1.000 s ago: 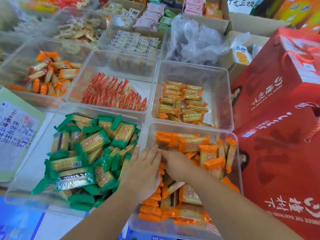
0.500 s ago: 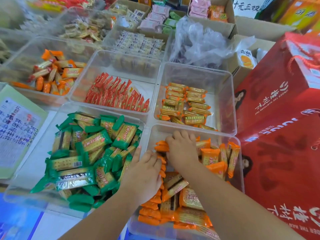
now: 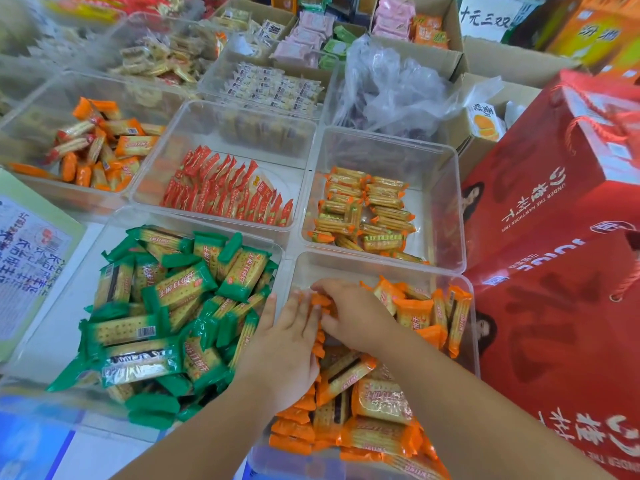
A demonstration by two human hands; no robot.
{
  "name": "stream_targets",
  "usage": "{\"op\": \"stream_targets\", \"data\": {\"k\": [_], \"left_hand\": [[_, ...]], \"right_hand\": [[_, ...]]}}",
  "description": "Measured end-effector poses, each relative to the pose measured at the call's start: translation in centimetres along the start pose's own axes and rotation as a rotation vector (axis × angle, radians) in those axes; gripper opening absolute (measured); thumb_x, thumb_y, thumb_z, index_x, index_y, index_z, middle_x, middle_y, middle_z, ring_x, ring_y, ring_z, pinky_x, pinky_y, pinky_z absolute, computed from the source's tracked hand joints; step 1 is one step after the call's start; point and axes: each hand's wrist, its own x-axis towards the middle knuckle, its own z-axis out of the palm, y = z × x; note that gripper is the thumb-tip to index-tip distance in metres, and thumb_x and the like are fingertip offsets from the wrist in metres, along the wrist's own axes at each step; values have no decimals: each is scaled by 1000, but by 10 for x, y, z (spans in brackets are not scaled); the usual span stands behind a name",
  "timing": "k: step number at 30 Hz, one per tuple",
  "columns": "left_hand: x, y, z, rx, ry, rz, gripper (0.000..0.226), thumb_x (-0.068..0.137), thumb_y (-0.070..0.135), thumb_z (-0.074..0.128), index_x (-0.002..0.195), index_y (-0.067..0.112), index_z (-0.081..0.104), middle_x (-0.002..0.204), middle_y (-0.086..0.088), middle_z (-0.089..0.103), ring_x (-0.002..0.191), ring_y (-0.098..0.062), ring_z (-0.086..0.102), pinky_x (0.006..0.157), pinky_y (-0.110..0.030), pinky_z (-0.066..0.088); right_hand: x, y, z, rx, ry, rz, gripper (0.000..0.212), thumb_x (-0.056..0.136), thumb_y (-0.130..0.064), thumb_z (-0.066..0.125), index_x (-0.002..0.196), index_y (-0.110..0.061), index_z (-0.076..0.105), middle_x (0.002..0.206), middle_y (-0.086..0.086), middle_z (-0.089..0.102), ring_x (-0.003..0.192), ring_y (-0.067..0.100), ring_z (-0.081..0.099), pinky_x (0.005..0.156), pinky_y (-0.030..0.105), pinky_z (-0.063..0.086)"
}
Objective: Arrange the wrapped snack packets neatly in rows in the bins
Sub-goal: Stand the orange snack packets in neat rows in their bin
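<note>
While both hands work inside the nearest right bin (image 3: 381,268), the step in hand seems to be building a row of orange packets (image 3: 381,403) along its left wall. Her or his left hand (image 3: 287,344) lies flat with straight fingers close together and presses the side of this standing row. At the row's far end, the right hand (image 3: 353,317) has its fingers bent over the packets and appears to grip one or two. Many packets on the right side lie loose, so the next move probably calls for taking one and standing it on edge beside the row.
</note>
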Motion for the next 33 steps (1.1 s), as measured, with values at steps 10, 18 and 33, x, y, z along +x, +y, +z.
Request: {"op": "stream_targets", "data": {"k": [10,18,33], "left_hand": [[1,1,-3,27,-39,-5,72,99,50,22,160,15,5,168,-9,1,153,-31,-10,111,-57,-28],[0,1,-3,16,-21,-4,72,99,51,20,160,15,4,168,-8,-1,153,-29,-14,111,-56,-29],[0,0,-2,-22,7,9,72,98,49,25,160,14,9,168,-9,3,153,-29,-9,115,-58,-22]], "right_hand": [[-25,16,-17,-507,-86,82,74,76,-59,69,143,-36,46,151,-1,41,142,25,30,116,43,21],[-30,8,-9,-537,135,134,36,82,-26,69,115,-28,56,133,0,48,124,27,39,99,40,32],[-16,-15,-34,-259,300,85,38,87,-11,61,122,-26,65,105,-1,69,98,27,62,70,41,54]]}}
